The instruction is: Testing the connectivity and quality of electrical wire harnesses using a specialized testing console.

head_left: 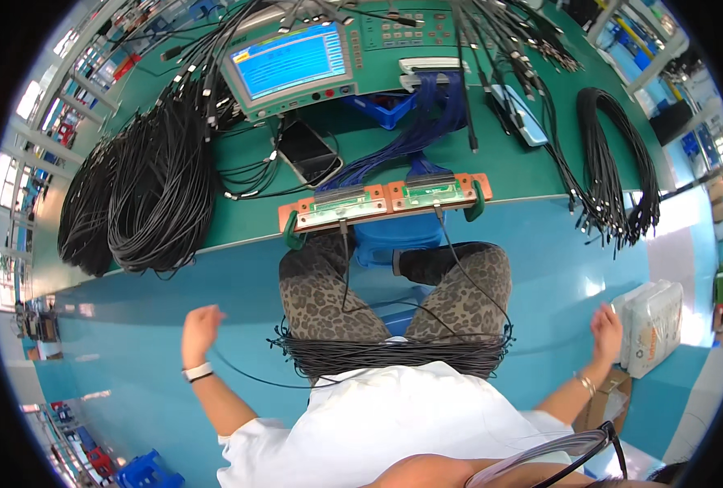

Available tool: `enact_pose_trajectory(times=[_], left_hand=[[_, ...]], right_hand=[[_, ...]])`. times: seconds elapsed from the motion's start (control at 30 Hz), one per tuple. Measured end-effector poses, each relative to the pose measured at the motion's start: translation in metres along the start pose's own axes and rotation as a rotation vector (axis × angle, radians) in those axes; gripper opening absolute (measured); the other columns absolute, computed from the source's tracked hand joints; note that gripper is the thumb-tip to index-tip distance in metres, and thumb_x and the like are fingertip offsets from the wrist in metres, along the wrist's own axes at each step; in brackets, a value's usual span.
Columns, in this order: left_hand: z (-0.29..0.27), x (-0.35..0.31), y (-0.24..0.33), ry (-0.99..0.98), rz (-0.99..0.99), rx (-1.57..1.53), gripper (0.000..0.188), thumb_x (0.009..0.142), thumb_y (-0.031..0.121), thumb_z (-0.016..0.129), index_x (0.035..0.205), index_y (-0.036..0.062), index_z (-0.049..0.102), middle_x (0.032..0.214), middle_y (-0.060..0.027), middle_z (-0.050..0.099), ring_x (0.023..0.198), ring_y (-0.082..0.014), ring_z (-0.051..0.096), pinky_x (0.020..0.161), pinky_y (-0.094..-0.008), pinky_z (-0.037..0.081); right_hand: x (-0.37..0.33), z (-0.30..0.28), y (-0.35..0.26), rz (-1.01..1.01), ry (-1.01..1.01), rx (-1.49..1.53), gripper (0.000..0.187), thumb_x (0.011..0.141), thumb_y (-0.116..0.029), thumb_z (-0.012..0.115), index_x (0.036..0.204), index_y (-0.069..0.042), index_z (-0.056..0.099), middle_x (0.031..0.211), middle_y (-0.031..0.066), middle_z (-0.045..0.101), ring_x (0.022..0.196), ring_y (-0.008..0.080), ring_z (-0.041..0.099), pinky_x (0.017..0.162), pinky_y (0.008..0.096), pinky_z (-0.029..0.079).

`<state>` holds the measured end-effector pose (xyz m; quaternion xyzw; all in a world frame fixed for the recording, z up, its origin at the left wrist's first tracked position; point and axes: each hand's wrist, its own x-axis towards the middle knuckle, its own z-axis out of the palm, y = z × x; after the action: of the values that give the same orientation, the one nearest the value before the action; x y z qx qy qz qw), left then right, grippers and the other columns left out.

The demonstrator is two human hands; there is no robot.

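Out to the left, my left hand is closed on a thin black cable, which runs down to my lap. My right hand is raised far to the right with its fingers closed; a faint, blurred line of cable stretches from my lap toward it. Across my thighs lies a bundle of black cables. Beyond it, at the table edge, sits an orange and green test fixture with green clamps. Two black cables hang plugged into its near side, each trailing to my lap.
On the green table stands a tester with a lit screen. Large coils of black cable lie left, another cable bundle right. A phone rests behind the fixture. Wrapped white packages stand on the floor at right.
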<state>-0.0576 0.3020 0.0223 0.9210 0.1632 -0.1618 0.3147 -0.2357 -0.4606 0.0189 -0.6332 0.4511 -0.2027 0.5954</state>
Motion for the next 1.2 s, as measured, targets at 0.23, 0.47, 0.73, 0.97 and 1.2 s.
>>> enact_pose_trajectory(times=[0.23,0.47,0.73,0.97,1.2], left_hand=[[0.021,-0.021,-0.104,0.432,-0.702,0.599,0.063,0.078,0.044,0.057,0.121,-0.0006,0.042,0.119,-0.0293,0.043,0.102,-0.0416,0.05,0.084,-0.0443,0.042],[-0.044,0.042,0.042,0.698,-0.002,-0.779,0.052,0.084,0.05,0.046,0.069,0.0019,0.06,0.056,-0.0039,0.056,0.046,-0.0095,0.047,0.044,-0.0228,0.036],[-0.048,0.032,0.083,0.68,-0.013,-0.816,0.04,0.086,0.035,0.05,0.061,0.0041,0.054,0.049,-0.0007,0.048,0.04,-0.0081,0.041,0.038,-0.0206,0.029],[-0.003,-0.008,0.105,0.632,0.036,-1.231,0.034,0.088,0.025,0.05,0.059,0.0075,0.046,0.047,0.0007,0.04,0.038,-0.0066,0.034,0.036,-0.0206,0.024],[0.088,-0.109,0.176,-0.263,0.595,-1.388,0.039,0.087,0.017,0.042,0.049,0.0061,0.045,0.043,-0.0077,0.047,0.038,-0.0178,0.043,0.039,-0.0292,0.035]], right_hand=[[0.032,-0.062,0.04,0.131,-0.145,-0.723,0.021,0.085,-0.021,0.047,0.098,-0.006,0.055,0.073,0.007,0.057,0.06,0.0128,0.053,0.049,0.025,0.042],[-0.005,0.021,-0.056,-0.076,-0.115,-0.87,0.03,0.089,-0.032,0.045,0.108,-0.011,0.053,0.08,0.0042,0.057,0.063,0.0106,0.054,0.053,0.024,0.04],[-0.05,0.074,-0.062,-0.22,-0.323,-0.687,0.029,0.088,-0.029,0.048,0.109,-0.009,0.054,0.08,0.0042,0.058,0.064,0.0098,0.053,0.053,0.0224,0.039],[-0.118,0.176,-0.056,-0.205,-1.118,-0.019,0.025,0.088,-0.017,0.049,0.099,0.005,0.056,0.09,0.0116,0.061,0.076,0.016,0.06,0.07,0.0273,0.048],[-0.229,0.321,-0.066,0.019,-1.968,0.45,0.075,0.084,-0.049,0.047,0.13,0.006,0.025,0.12,0.0198,0.047,0.113,0.0249,0.046,0.097,0.0359,0.034]])
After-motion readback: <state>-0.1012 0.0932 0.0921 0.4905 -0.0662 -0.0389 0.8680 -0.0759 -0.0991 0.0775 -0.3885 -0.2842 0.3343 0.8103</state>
